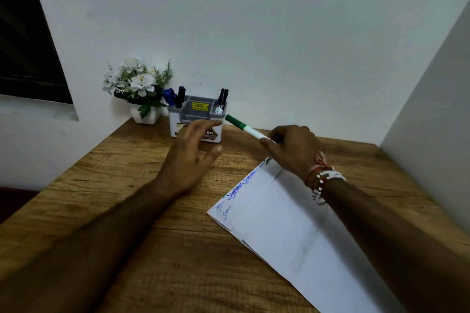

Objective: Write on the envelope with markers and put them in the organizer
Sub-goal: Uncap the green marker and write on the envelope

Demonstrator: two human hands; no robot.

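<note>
A white envelope (pixel 277 216) lies slanted on the wooden desk, with blue handwriting along its left edge. My right hand (pixel 292 147) hovers above its far corner and grips a green-capped white marker (pixel 245 127), cap end pointing toward the organizer. The grey and white organizer (pixel 197 119) stands against the wall with blue and black markers (pixel 174 98) in its left slot and black markers (pixel 222 99) in its right slot. My left hand (pixel 193 152) floats in front of the organizer, fingers spread, holding nothing and hiding part of the organizer's front.
A small white pot of white artificial flowers (pixel 138 89) sits left of the organizer in the desk corner. A white wall runs behind the desk and a white panel (pixel 432 109) closes the right side. A dark window (pixel 28 46) is at the left.
</note>
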